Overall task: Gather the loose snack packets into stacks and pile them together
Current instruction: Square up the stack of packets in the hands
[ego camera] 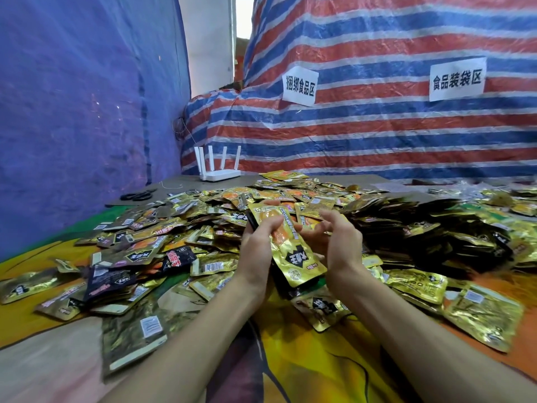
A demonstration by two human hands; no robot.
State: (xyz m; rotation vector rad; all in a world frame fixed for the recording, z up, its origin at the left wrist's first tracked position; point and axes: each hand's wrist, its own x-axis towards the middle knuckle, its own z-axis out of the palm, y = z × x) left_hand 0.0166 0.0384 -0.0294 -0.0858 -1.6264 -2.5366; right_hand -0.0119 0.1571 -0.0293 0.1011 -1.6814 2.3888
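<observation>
- Blue tarp [72, 112]: hangs far to the left of the left hand; its top and left side are cut off by the frame.
- Scissors [136, 196]: dark, lying flat well beyond and to the left of the left hand; blades hard to make out.
- Loose packets [145, 237]: gold and dark foil, spread overlapping to the left of the left hand, some face down; print too blurred to read.
- Router [219, 170]: white, four upright antennae, beyond the left hand at the far edge of the surface [305, 359].
- Left hand [258, 242]: fingers curled round the left edge of the held stack [287, 248], fingertips lying on its top packet.
- Held stack: gold packet on top, tilted, lifted between the two hands above the heap. The lower packets show only as dark edges, so their number cannot be told.
- Right hand [334, 237]: just to the right of the stack, fingers curled towards its edge. Blur hides whether they touch or grip it.
- Dark pile [421, 225]: gathered packets stacked closely on edge, just to the right of the right hand.
- Striped tarp [377, 135]: red, white and blue, beyond both hands, bearing two paper signs [457, 78].
- More gold packets [482, 315]: near and to the right of the right forearm, partly overlapping.
</observation>
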